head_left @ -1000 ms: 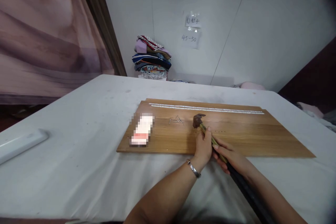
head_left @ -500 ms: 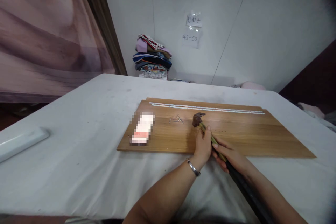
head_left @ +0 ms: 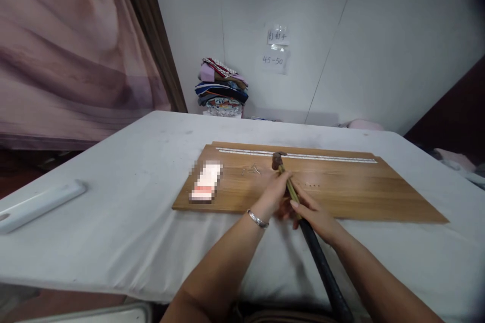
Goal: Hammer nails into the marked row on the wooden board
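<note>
A claw hammer [head_left: 291, 189] slants over the near part of a wooden board [head_left: 364, 197], its rusty head up and away from me and its long black grip towards me. My left hand [head_left: 273, 191], with a silver bracelet at the wrist, closes on the handle just below the head. Further down, my right hand [head_left: 313, 211] holds the handle, thumb along it; some fingers are hidden underneath. Several loose nails [head_left: 251, 169] lie on the board left of the hammer head. A short row of small dark nail heads or holes [head_left: 312, 185] shows right of the handle.
Two white measuring strips [head_left: 322, 157] run along the board's far edge. A pixelated phone-like object [head_left: 206, 181] lies at the board's left. On the white-covered table [head_left: 125, 186] rests a long white object [head_left: 45, 204] at far left. Folded cloths [head_left: 222, 88] are stacked by the wall.
The hammer and both hands have shifted left, with the handle turned more upright in view. My left hand has tilted over, and the camera view has moved slightly.
</note>
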{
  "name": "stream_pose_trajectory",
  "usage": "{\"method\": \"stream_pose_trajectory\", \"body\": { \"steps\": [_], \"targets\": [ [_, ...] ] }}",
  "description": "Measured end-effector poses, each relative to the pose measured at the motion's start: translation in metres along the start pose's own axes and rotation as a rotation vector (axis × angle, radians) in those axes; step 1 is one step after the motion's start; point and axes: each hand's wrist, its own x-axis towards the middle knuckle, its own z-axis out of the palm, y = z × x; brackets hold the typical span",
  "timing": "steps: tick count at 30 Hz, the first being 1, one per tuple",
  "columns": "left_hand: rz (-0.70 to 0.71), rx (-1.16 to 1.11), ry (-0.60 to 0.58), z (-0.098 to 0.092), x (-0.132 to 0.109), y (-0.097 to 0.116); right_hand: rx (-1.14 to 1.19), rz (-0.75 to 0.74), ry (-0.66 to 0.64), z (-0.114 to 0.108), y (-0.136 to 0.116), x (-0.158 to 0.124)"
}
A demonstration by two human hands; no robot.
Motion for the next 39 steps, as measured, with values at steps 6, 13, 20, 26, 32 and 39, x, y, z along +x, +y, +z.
{"method": "stream_pose_trajectory", "body": {
  "steps": [6, 13, 20, 26, 32, 39],
  "targets": [
    [0.064, -0.012, -0.012, -0.023, -0.006, 0.055, -0.149, -0.11, 0.16, -0.013, 0.039, -0.009],
    [0.028, 0.347, 0.032, -0.049, -0.024, 0.08, -0.422, -0.198, -0.296, 0.008, 0.063, -0.03],
    [0.007, 0.667, 0.078, -0.063, -0.017, 0.046, -0.725, -0.773, -0.442, 0.029, 0.055, -0.006],
    [0.031, 0.777, 0.073, -0.061, -0.021, 0.04, -0.84, -0.802, -0.412, 0.017, 0.074, 0.003],
    [0.079, 0.921, 0.108, -0.051, -0.029, 0.041, -0.915, -0.695, -0.449, 0.017, 0.072, 0.0],
    [0.07, 0.96, 0.13, -0.049, -0.02, 0.028, -0.902, -0.598, -0.448, 0.019, 0.07, 0.002]
  ]
}}
